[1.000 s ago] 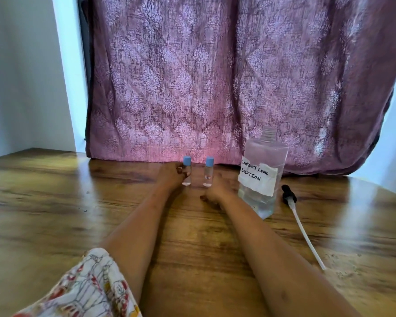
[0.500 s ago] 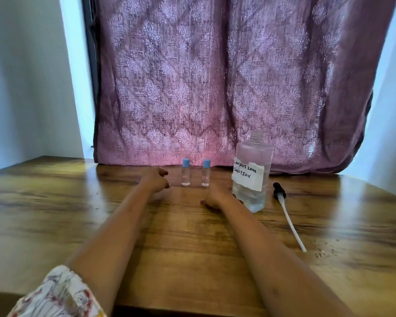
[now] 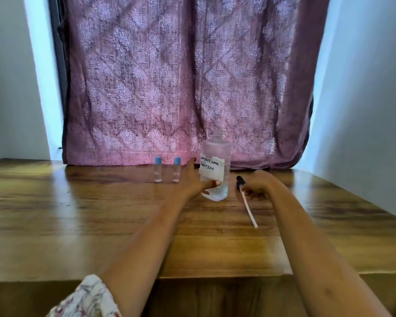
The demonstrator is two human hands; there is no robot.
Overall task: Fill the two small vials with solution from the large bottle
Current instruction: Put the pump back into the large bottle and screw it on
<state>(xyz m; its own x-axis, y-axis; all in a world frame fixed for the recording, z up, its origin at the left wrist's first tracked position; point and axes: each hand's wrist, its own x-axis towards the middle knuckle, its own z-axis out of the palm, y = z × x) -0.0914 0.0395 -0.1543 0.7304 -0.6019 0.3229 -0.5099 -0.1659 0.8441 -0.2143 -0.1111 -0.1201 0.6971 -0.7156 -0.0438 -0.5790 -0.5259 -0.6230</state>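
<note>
The bottle (image 3: 216, 156) is standing open on the desk (image 3: 78, 213) just right of the two blue-capped vials (image 3: 157, 169) (image 3: 176, 169), and we are holding it in our left grip (image 3: 192, 179) while our right grip (image 3: 260, 185) is curling at the pump (image 3: 247, 202), contact unclear.

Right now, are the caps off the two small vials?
No, the left vial and the right vial each carry a blue cap, standing beside the large bottle.

Both arms outstretched; left hand (image 3: 192, 179) wraps large bottle (image 3: 218, 151); right hand (image 3: 260, 186) curled, knuckles up
</note>
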